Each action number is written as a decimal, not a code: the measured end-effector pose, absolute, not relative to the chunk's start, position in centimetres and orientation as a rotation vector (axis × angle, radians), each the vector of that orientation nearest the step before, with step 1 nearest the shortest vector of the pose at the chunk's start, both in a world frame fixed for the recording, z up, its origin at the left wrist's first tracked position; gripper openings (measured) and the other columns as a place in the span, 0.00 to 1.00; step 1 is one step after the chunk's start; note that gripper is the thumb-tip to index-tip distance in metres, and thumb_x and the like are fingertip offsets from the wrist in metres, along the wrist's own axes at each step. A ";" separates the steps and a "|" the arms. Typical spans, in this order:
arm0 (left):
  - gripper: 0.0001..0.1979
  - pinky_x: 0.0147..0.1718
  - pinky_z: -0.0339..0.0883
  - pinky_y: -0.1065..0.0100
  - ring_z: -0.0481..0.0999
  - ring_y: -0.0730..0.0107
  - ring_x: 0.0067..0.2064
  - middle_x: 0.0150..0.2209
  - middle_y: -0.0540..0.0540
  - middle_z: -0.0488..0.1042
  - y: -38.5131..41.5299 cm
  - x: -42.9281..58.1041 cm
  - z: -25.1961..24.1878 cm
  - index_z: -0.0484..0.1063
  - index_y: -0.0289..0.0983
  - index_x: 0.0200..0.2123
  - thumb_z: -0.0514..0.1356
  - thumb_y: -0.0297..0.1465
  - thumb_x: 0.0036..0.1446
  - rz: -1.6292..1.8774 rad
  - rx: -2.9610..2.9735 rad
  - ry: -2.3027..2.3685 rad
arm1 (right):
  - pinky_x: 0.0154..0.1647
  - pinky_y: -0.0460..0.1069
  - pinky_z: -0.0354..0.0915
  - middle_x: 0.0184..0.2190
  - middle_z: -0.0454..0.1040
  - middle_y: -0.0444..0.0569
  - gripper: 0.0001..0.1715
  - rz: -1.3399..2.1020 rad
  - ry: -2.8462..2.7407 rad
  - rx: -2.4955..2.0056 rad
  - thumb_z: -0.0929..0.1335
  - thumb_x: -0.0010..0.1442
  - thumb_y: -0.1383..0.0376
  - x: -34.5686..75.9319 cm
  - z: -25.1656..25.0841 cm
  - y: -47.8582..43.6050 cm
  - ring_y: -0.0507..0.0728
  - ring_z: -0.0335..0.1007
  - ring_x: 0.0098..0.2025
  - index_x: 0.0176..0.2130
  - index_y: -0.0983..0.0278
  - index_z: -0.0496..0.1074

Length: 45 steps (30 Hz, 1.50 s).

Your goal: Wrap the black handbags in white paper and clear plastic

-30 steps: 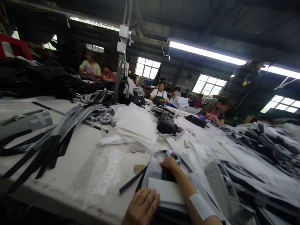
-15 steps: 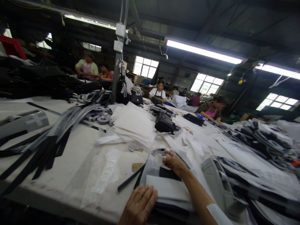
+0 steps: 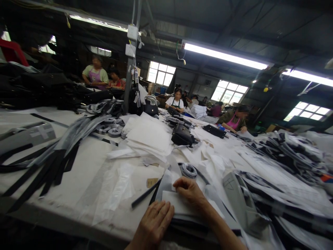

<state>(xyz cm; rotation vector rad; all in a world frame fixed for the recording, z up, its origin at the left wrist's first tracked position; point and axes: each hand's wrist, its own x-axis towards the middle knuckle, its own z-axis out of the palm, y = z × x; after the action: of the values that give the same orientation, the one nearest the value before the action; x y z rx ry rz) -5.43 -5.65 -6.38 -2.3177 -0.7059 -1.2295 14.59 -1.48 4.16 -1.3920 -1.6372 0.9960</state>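
My left hand point(image 3: 154, 220) lies flat on the left edge of a folded white sheet point(image 3: 168, 197), fingers stretched out side by side. This sheet rests on a dark bag piece wrapped in grey film point(image 3: 161, 182) at the near edge of the table. Over the sheet's far edge, my right hand point(image 3: 191, 191) is closed, thumb and fingers pinched together; whatever they hold is too small to make out. Just beyond it sits a wrapped coiled strap point(image 3: 189, 170). A black strip point(image 3: 144, 195) sticks out at the left, beside a brown tag point(image 3: 152, 182).
A stack of white sheets point(image 3: 148, 133) lies ahead, with a black handbag point(image 3: 182, 134) to its right. Long black straps point(image 3: 59, 156) spread at the left. Wrapped grey and black pieces point(image 3: 260, 194) crowd the right. A post point(image 3: 129, 80) rises mid-table; co-workers sit beyond.
My right hand has drawn back toward me from the coiled strap to the folded sheet, and its fingers have closed. The coil now shows. My left hand has barely moved.
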 end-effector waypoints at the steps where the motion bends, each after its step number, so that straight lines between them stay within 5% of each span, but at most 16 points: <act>1: 0.23 0.56 0.68 0.60 0.73 0.63 0.55 0.52 0.39 0.75 -5.7 -5.5 -6.0 0.69 0.32 0.59 0.40 0.23 0.71 -1.241 -2.316 -0.704 | 0.40 0.50 0.66 0.29 0.76 0.44 0.09 0.952 -1.671 -1.390 0.69 0.49 0.64 14.4 4.2 -2.2 0.57 0.71 0.34 0.34 0.62 0.76; 7: 0.19 0.52 0.72 0.61 0.75 0.64 0.51 0.48 0.40 0.77 -6.2 -5.8 -4.0 0.71 0.33 0.54 0.45 0.24 0.70 -1.313 -2.361 -0.706 | 0.47 0.52 0.70 0.37 0.78 0.47 0.33 0.387 -2.049 -1.362 0.66 0.57 0.70 14.2 2.8 -7.1 0.58 0.75 0.40 0.61 0.57 0.66; 11: 0.18 0.51 0.73 0.62 0.77 0.65 0.48 0.45 0.40 0.77 -6.4 -5.5 -4.0 0.69 0.32 0.54 0.44 0.23 0.68 -1.445 -2.412 -0.829 | 0.41 0.52 0.73 0.42 0.79 0.53 0.32 0.023 -2.179 -1.128 0.61 0.64 0.72 13.5 2.2 -9.6 0.59 0.76 0.40 0.66 0.61 0.58; 16: 0.21 0.50 0.73 0.61 0.77 0.64 0.47 0.46 0.40 0.77 -6.8 -5.8 -3.4 0.62 0.33 0.62 0.46 0.24 0.68 -1.394 -2.554 -0.904 | 0.51 0.53 0.72 0.44 0.80 0.55 0.24 -0.103 -2.372 -0.705 0.60 0.67 0.73 12.7 3.5 -12.5 0.58 0.76 0.47 0.61 0.69 0.61; 22: 0.21 0.46 0.73 0.59 0.76 0.61 0.47 0.47 0.42 0.76 -5.6 -6.2 -2.1 0.69 0.37 0.57 0.49 0.21 0.65 -1.278 -2.701 -0.825 | 0.32 0.47 0.69 0.30 0.77 0.47 0.08 0.004 -2.407 -0.921 0.64 0.65 0.72 15.6 2.8 -16.3 0.54 0.73 0.29 0.44 0.63 0.69; 29: 0.22 0.45 0.73 0.60 0.76 0.61 0.46 0.47 0.42 0.76 -4.5 -6.0 -1.4 0.69 0.37 0.57 0.50 0.20 0.62 -1.222 -2.733 -0.793 | 0.50 0.52 0.71 0.49 0.76 0.51 0.24 0.156 -2.487 -1.390 0.72 0.54 0.73 14.4 0.9 -15.3 0.61 0.74 0.48 0.51 0.62 0.71; 35: 0.22 0.44 0.74 0.60 0.76 0.60 0.46 0.47 0.41 0.76 -4.7 -6.0 -1.4 0.68 0.35 0.57 0.50 0.20 0.61 -1.201 -2.706 -0.766 | 0.40 0.50 0.71 0.38 0.79 0.52 0.07 0.177 -2.686 -1.715 0.70 0.56 0.71 11.5 1.9 -12.6 0.62 0.76 0.41 0.38 0.65 0.77; 45: 0.19 0.46 0.74 0.60 0.76 0.60 0.46 0.47 0.41 0.76 -4.9 -6.0 -1.7 0.68 0.36 0.57 0.50 0.21 0.65 -1.215 -2.637 -0.745 | 0.26 0.48 0.65 0.35 0.81 0.57 0.11 0.011 -2.919 -1.533 0.66 0.57 0.79 9.9 1.6 -10.4 0.61 0.78 0.33 0.35 0.69 0.78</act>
<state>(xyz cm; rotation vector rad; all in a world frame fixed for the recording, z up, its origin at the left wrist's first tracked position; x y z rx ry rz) -6.00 -4.86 -1.66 -2.6367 -0.7450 -1.2149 9.93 -10.43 1.59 -1.5327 -2.9192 0.0108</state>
